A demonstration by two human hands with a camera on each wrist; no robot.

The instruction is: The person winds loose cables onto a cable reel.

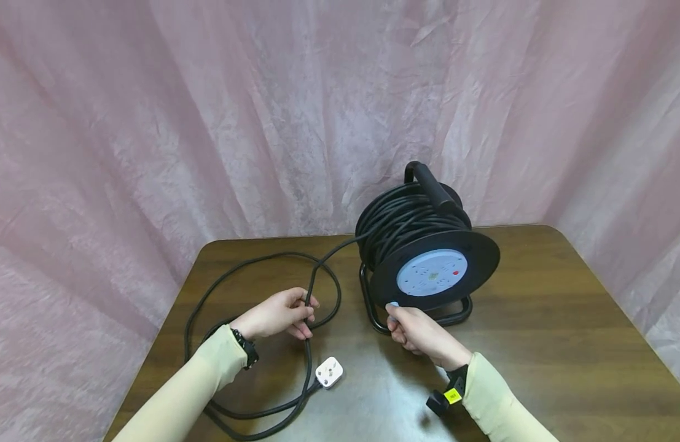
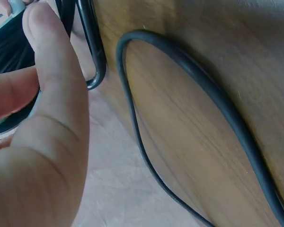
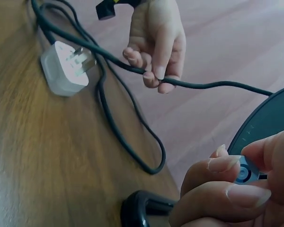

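Observation:
A black cable reel (image 1: 435,245) stands on the table, wound with black cable, its side disc carrying a pale socket panel (image 1: 432,272). My right hand (image 1: 419,334) grips the small blue-grey crank knob (image 3: 246,170) at the disc's lower edge. Left of the reel, my left hand (image 1: 281,316) pinches the black cable (image 1: 340,247) between thumb and fingers, and that cable runs up to the drum. The slack lies in loose loops on the table around the left forearm. At its end, a white three-pin plug (image 1: 329,372) rests pins up between the hands.
The brown wooden table (image 1: 550,319) has a rounded far edge. Behind it hangs a pink curtain (image 1: 328,123). A black tubular stand (image 1: 456,314) carries the reel, and a black handle (image 1: 432,187) tops it.

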